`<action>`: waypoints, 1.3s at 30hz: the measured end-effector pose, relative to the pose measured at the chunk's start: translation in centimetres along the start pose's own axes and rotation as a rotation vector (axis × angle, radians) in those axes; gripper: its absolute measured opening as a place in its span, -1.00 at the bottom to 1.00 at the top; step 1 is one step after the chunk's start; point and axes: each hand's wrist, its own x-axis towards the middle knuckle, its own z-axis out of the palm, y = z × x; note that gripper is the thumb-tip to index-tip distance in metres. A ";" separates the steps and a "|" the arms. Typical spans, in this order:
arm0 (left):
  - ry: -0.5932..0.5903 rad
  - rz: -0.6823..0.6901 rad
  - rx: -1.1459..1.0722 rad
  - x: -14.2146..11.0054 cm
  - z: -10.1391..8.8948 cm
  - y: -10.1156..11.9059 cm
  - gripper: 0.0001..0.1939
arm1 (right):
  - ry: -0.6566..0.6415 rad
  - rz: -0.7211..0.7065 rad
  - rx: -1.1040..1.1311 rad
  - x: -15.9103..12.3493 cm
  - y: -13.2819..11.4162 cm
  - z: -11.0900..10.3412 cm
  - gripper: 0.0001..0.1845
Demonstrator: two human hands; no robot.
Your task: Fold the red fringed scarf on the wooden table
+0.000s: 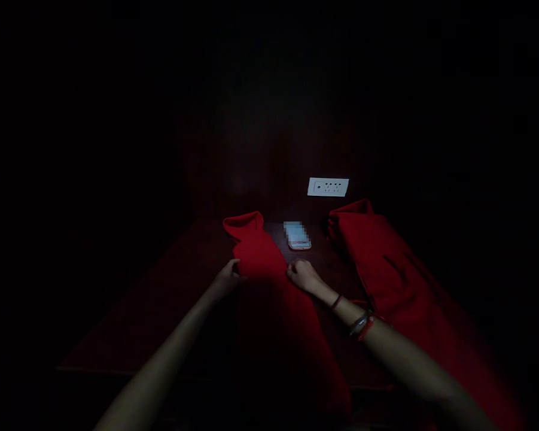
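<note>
A long red cloth [262, 263] lies down the middle of a dark wooden table [170, 293], running from the far end toward me. My left hand [228, 276] rests on the cloth's left edge with its fingers curled over it. My right hand [301, 275] grips the cloth's right edge, fingers closed on the fabric. Bracelets sit on my right wrist. The scene is very dark.
A second red cloth [386, 269] lies along the right side of the table. A phone [298, 234] rests between the two cloths at the far end. A white socket plate [328, 187] is on the dark wall behind.
</note>
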 end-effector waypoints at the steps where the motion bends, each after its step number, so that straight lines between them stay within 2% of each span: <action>1: 0.010 0.006 0.023 0.1 -0.1 -0.1 -0.33 | 0.006 0.047 0.052 0.2 0.2 0.0 -0.81; 3: 0.017 0.022 0.066 0.2 -0.4 -0.3 -0.34 | 0.003 0.152 0.138 0.5 0.6 -0.1 -0.80; 5: 0.016 0.047 0.109 0.2 -0.5 -0.6 -0.35 | -0.018 0.192 0.161 0.7 1.0 -0.1 -0.78; 9: -0.021 0.099 0.165 -0.4 -0.8 -0.5 -0.27 | -0.089 0.101 0.106 0.4 1.1 -0.3 -0.83; 12: -0.063 0.121 0.150 -1.0 -0.8 -0.3 -0.17 | -0.085 0.051 0.110 0.2 0.7 -0.5 -0.86; 16: -0.069 0.092 0.109 -1.1 -0.4 -0.4 -0.14 | -0.078 0.042 0.165 0.7 0.5 -0.4 -0.81; 21: -0.086 0.124 0.039 -0.6 -0.2 -1.2 -0.20 | -0.042 0.279 0.488 1.7 1.3 0.5 -0.84; 23: -0.102 0.151 0.038 -0.6 -0.2 -1.2 -0.24 | -0.084 0.313 0.573 1.8 1.5 0.4 -0.84; 25: -0.094 0.166 0.019 -0.6 -0.2 -1.0 -0.29 | -0.180 0.277 0.604 1.7 1.4 0.1 -0.81; 28: -0.027 0.148 -0.026 -0.4 0.2 -0.5 -0.35 | -0.271 0.223 0.561 1.0 1.2 -0.6 -0.79; 31: 0.055 0.092 -0.030 0.0 0.9 -0.2 -0.36 | -0.181 0.194 0.388 0.2 1.1 -0.9 -0.75; 34: 0.083 0.038 -0.033 0.2 1.3 0.0 -0.38 | -0.092 0.147 0.269 -0.1 1.1 -0.6 -0.73; 39: 0.158 0.088 0.149 0.0 0.8 0.3 -0.48 | -0.001 0.197 0.325 0.6 1.3 0.7 -0.80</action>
